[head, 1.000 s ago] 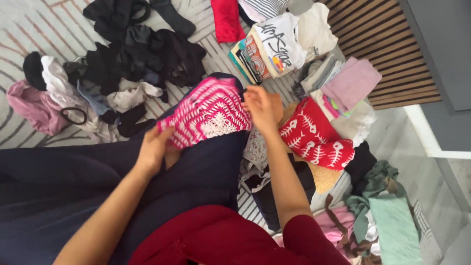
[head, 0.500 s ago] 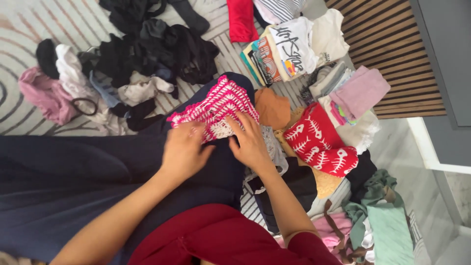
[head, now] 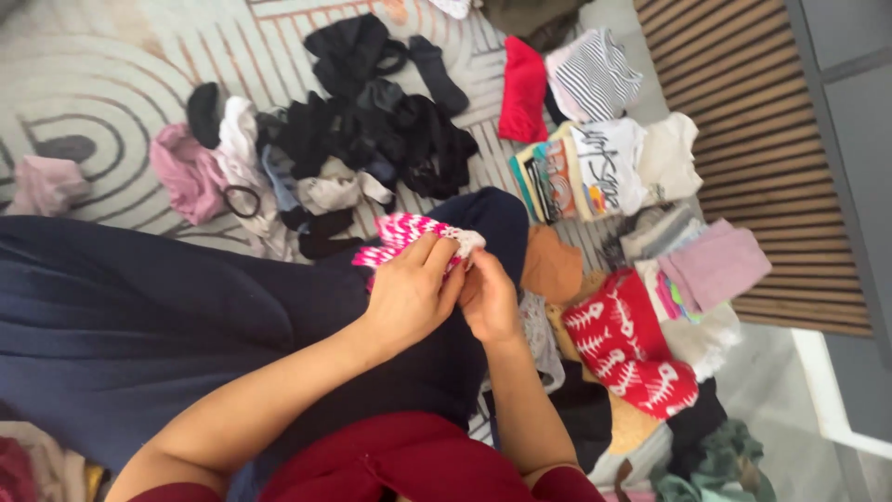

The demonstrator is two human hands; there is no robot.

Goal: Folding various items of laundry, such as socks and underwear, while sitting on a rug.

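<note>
Since the earlier pic the pink-and-white crochet piece has gone from spread flat over the lap to bunched small, and both hands have come together on it w/ the view tipped up to show more rug. Left hand is curled over the bundle from 7 o'clock, fingers closed on it; right hand pinches its white edge from 4 o'clock, also closed on the fabric. The piece sits at frame centre, on the knee of the dark navy trousers. Risks, as a guess: open crochet is loose, so a fingertip could snag a loop and pull it out of shape; the small bundle could spring open if either pinch slackens; it could slide off the knee toward the orange cloth just at 3 o'clock. Count: 1 crochet piece, 2 hands, 1 red fish-bone print item at 4 o'clock, 1 folded tee stack at 1 o'clock, 1 red folded item and 1 striped one at 12–1, 1 tangled dark pile at 11–12, approx 2 pink items at 10; the pile's own count can't be told.
</note>
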